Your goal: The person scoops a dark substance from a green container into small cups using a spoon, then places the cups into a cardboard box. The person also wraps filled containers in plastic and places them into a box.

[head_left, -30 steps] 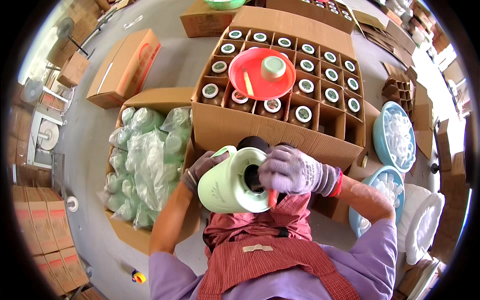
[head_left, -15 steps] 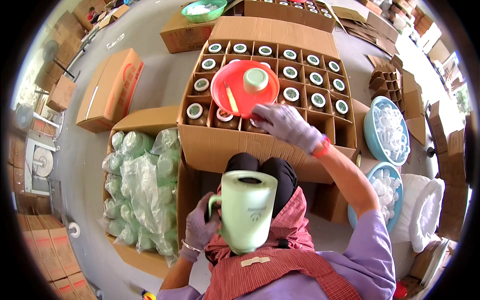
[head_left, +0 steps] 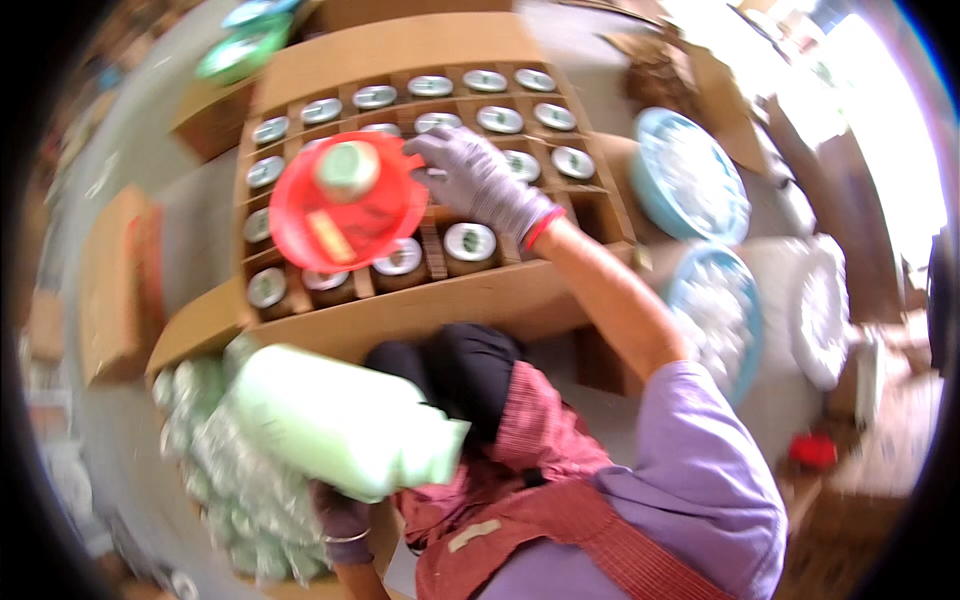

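Note:
My left hand [head_left: 340,515], gloved and mostly hidden, grips a pale green handled mug [head_left: 325,415]. The blurred mug lies tilted on its side in the air, its narrow end pointing right over my lap. My right hand [head_left: 465,180], in a grey glove with a red cuff, reaches out beside the right rim of a red basin [head_left: 285,225]. Its fingers are apart; whether they touch the rim I cannot tell. Inside the basin are a small pale green lidded piece [head_left: 347,170] and a yellow strip-like tool [head_left: 330,236]. The basin rests on a divided carton [head_left: 480,290] of jars with white-rimmed lids.
At left an open box holds several plastic-wrapped green items [head_left: 245,490]. Two blue basins [head_left: 742,225] of white parts stand at right, near a white sack [head_left: 822,315]. A closed carton [head_left: 115,285] lies far left, and a green basin [head_left: 240,55] sits at the back.
The upright mug has swung left and tipped onto its side. My right hand has moved from the red basin's front rim to its right side. The whole view has shifted and blurred.

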`<state>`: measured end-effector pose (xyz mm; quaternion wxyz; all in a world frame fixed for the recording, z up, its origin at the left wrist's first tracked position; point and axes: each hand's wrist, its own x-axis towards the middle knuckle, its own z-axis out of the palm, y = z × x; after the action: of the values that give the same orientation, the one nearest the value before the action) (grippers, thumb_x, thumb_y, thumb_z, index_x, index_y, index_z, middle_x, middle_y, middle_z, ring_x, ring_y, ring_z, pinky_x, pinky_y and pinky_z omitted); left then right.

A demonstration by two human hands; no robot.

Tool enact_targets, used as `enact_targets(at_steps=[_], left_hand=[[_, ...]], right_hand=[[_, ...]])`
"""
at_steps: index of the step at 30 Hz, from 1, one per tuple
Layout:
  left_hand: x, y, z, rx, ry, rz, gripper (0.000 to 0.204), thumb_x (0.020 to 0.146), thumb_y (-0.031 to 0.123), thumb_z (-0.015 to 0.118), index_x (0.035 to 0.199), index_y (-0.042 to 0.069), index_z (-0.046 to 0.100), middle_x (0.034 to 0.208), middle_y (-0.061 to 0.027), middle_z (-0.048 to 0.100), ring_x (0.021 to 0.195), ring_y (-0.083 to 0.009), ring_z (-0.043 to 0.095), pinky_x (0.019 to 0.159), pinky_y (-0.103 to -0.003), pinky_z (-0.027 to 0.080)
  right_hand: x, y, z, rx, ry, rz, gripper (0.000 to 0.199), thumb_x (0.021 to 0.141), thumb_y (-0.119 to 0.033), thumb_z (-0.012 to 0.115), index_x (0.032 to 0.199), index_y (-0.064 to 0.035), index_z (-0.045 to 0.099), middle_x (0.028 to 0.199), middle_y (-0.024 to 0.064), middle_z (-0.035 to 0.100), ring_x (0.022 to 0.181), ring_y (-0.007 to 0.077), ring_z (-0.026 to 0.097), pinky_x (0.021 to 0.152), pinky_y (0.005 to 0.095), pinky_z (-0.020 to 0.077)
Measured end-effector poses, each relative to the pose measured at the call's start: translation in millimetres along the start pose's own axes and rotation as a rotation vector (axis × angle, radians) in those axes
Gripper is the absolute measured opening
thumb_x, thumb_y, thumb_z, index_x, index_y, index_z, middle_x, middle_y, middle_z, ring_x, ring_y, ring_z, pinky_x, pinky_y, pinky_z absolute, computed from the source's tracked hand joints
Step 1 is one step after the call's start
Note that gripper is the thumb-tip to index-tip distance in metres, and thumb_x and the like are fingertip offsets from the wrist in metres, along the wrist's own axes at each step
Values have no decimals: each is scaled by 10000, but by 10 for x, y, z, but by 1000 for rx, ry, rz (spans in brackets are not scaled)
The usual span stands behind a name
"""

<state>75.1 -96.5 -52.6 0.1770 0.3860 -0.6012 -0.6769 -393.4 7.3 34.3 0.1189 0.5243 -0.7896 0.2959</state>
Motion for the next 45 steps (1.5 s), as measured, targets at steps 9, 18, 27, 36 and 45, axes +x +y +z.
enact_targets(at_steps=[9,18,27,36,45], left_hand=[[63,-121,504,129,-91,405,373,1014,128,409,1327,-59,487,1390,-196,483,1214,-270,539,1027,-379,447],[-223,404,1211,-476,-113,17,184,940,111,523,1086,24,594,1009,-80,632,873,-169,605,788,-300,513],[-315,453,1266,-942,-43,-288,179,949,164,497,1038,61,614,916,-48,680,810,-158,648,812,-326,544],[-443,419,1338,-1051,-12,-272,199,921,124,524,1047,-1,613,990,-94,686,882,-180,674,797,-332,575],[-233,493,1274,-1019,-49,-80,354,942,120,496,1262,-28,519,1199,-147,628,1040,-229,649,929,-374,563]], right_hand=[[-3585,547,-1835,-856,-19,1157,427,753,-200,724,1171,-190,638,1134,114,616,1085,348,570,904,517,453],[-4105,970,-1865,-1010,-348,884,362,792,-236,697,1136,-192,596,1139,59,611,1121,284,536,1026,574,353],[-2350,-1161,-1483,894,88,513,512,820,-38,642,1310,6,499,1161,164,590,1078,260,602,941,353,481],[-1778,-1874,-873,920,239,337,818,817,-158,698,1489,46,278,1370,278,440,1250,387,464,1069,447,355],[-1307,-1703,-274,810,180,375,664,811,-276,730,1343,10,453,1128,182,500,1071,335,521,978,409,419]])
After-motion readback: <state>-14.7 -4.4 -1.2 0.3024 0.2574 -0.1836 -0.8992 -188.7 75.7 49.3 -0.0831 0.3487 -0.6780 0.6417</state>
